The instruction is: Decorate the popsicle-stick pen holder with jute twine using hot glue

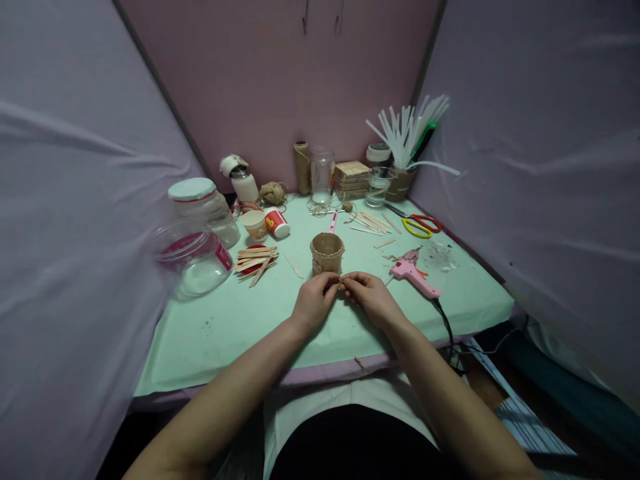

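Pinched a tiny brown piece (341, 283), too small to identify, tight between fingertips of left hand (315, 299) and right hand (371, 299), just in front of upright braided-rim cup (326, 267), left of pink hot-glue gun (416, 277).

Rough cord, bare wood, glossy plastic; clock centred on the tan pot (326, 264).
Pot looked matt, rough, cord-rimmed. 9 o'clock: clear plastic jar (204, 275), smooth, glossy. 10: fibrous, matt twine ball (273, 194). 2: unvarnished-looking wooden sticks (371, 223). Just past 3: glue gun (414, 275) was smooth pink plastic. Outer left: creased matt cloth drape (75, 233).
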The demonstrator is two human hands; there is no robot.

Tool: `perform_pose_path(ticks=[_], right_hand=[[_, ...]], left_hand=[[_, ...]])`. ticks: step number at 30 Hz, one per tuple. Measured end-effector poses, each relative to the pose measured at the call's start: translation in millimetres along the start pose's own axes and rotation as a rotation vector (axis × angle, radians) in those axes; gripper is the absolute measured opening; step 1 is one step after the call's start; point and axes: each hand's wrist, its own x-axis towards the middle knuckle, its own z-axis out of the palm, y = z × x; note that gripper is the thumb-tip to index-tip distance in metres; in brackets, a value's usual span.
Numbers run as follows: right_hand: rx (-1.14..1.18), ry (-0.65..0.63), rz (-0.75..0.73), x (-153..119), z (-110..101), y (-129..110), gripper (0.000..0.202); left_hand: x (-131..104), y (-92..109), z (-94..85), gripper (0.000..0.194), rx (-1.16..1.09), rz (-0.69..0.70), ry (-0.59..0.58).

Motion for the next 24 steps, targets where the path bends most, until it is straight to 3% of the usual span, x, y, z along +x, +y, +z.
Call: perform_pose_path(ticks=[8, 14, 21, 24], right_hand=[[-0.157, 0.084, -0.058, 1.1, 2.4, 3.8, 0.022], [-0.412, 0.139, -0.177, -3.3, 4.3, 5.1, 0.017], [-0.577, 0.049, -0.280, -6.1, 0.7, 0.4, 0.014], [-0.713, 0.073, -0.331, -7.8, -1.8, -2.9, 0.015]], left_hand=[[0.9, -2.8, 1.7, 0.013, 0.034, 0.013, 0.008], [0.5, -3.2, 1.8, 0.012, 0.057, 0.019, -0.009], [-1.0, -0.1, 1.3, 0.005, 0.107, -0.005, -0.044], [-8.2, 1.7, -4.1, 0.003, 0.144, -0.007, -0.035]])
